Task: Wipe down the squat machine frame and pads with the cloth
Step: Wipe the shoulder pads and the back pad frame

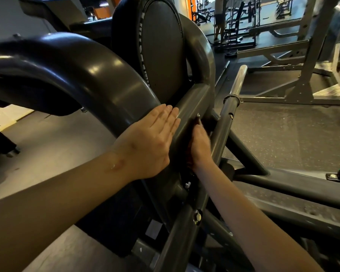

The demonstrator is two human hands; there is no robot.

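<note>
Left hand (151, 142) lies flat on the curved tube of the squat machine frame (98, 75), fingers straight and pressed together. Just beside it, the right hand (199, 148) sits against the straight frame tube, with what seems a dark cloth (193, 127) under its fingers. Blur hides whether those fingers grip or only press. Beyond both hands stands the rounded pad (161, 50), upright. On the right hand's far side a steel bar (234, 89) slants away.
</note>
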